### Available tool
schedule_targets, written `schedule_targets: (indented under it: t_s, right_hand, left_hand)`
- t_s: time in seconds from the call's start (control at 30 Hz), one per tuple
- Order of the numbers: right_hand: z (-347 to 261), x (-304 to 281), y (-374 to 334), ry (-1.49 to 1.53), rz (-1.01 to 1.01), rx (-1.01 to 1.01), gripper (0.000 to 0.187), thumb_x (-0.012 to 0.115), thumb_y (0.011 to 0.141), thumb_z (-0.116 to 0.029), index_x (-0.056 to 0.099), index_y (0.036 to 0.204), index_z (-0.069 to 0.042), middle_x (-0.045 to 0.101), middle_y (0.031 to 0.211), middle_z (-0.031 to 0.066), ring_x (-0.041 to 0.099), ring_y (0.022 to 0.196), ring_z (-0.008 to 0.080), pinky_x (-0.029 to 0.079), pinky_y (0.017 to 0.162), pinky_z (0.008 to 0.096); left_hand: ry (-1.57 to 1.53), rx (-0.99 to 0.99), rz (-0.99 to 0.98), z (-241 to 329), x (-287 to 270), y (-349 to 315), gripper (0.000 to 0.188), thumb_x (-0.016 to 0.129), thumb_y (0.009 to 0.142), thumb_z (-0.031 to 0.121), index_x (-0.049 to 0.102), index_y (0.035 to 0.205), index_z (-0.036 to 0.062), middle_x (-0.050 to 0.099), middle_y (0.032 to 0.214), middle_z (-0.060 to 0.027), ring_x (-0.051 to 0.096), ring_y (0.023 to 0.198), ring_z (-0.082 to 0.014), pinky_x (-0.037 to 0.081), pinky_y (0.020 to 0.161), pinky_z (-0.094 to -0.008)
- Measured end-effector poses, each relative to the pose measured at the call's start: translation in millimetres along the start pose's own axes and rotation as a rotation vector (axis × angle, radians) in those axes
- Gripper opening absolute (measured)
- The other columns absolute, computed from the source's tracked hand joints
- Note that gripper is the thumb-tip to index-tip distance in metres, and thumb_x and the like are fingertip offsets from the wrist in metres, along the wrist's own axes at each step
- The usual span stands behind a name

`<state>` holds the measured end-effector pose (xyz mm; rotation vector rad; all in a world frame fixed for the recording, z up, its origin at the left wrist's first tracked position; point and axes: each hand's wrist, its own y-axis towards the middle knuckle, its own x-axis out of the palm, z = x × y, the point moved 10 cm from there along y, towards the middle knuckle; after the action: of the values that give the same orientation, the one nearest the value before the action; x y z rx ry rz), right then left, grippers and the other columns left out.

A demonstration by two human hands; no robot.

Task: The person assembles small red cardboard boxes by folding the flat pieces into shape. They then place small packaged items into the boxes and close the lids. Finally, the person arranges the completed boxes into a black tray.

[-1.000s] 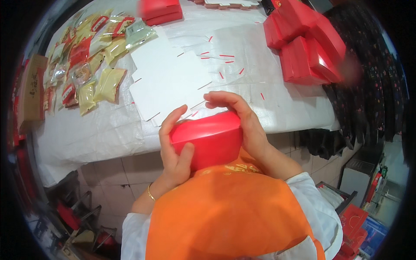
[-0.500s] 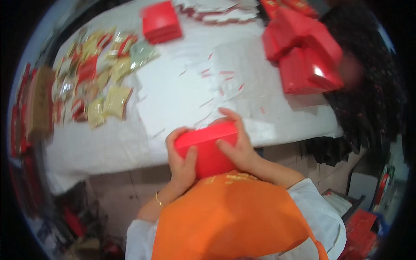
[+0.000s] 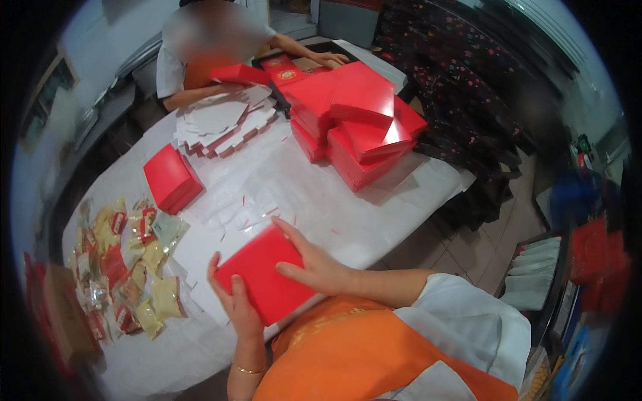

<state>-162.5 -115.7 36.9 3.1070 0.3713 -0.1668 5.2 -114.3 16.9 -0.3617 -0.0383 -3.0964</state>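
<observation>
Between my two hands is a red cardboard box (image 3: 266, 273), held just above the near edge of the white-covered table (image 3: 401, 220). My left hand (image 3: 235, 301) grips its left side, thumb on the top face. My right hand (image 3: 307, 264) clasps the right side, thumb across the top and fingers along the far edge. The box's underside is hidden. Beyond it lie small red paper scraps (image 3: 271, 212) on the table. To the left is a spread of small clear and yellow packets (image 3: 150, 254).
A stack of red boxes (image 3: 361, 100) stands at the far right, and another red box pile (image 3: 170, 177) at the left. Flat white cut cardboard sheets (image 3: 217, 120) lie before a co-worker (image 3: 200, 73) across the table. A brown carton (image 3: 70, 314) sits at the left edge.
The view has swung up and to the right, bringing the co-worker into sight. The red box is now tilted with its broad face up, still in both my hands.
</observation>
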Motion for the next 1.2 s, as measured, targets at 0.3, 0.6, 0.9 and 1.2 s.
schedule_targets:
  t_s: [0.3, 0.6, 0.9, 1.2]
  right_hand:
    - [49.5, -36.6, -18.6, -0.121, 0.184, 0.076, 0.086, 0.069, 0.09, -0.026, 0.018, 0.156, -0.006, 0.044, 0.146, 0.0285, 0.048, 0.132, 0.0392, 0.039, 0.11, 0.0404]
    - [-85.4, -218.4, 13.7, -0.206, 0.711, -0.23, 0.078, 0.068, 0.092, -0.024, 0.026, 0.155, -0.004, 0.044, 0.149, 0.0192, 0.047, 0.133, 0.025, 0.036, 0.111, 0.0355]
    - [-100.0, -366.4, 28.3, -0.551, 1.057, -0.195, 0.055, 0.063, 0.093, -0.02, 0.046, 0.14, 0.002, 0.054, 0.134, 0.0202, 0.054, 0.12, 0.0346, 0.042, 0.103, 0.0395]
    - [-20.3, -135.6, -65.9, -0.939, 0.53, -0.648, 0.041, 0.065, 0.075, -0.001, 0.064, 0.116, -0.007, 0.064, 0.111, 0.0116, 0.059, 0.105, 0.0333, 0.045, 0.093, 0.0441]
  left_hand:
    - [-0.12, -0.233, -0.139, -48.9, 38.2, 9.1, 0.048, 0.049, 0.104, 0.021, 0.03, 0.146, 0.0071, 0.043, 0.138, -0.0165, 0.047, 0.121, -0.0224, 0.04, 0.106, -0.0386]
    - [-0.104, 0.108, -0.323, 29.7, 101.0, 53.2, 0.068, 0.044, 0.104, 0.04, 0.014, 0.157, 0.0087, 0.035, 0.147, -0.0168, 0.053, 0.121, -0.0247, 0.047, 0.097, -0.0368]
    - [0.049, 0.084, -0.225, -17.9, 67.0, 28.8, 0.05, 0.042, 0.102, 0.015, 0.032, 0.149, 0.0011, 0.048, 0.137, -0.0165, 0.055, 0.117, -0.0234, 0.049, 0.094, -0.0349]
    - [0.888, 0.327, -0.05, -34.0, -49.1, -30.1, 0.034, 0.06, 0.086, 0.004, 0.058, 0.12, -0.0024, 0.06, 0.119, -0.0187, 0.056, 0.111, -0.0351, 0.045, 0.094, -0.0436]
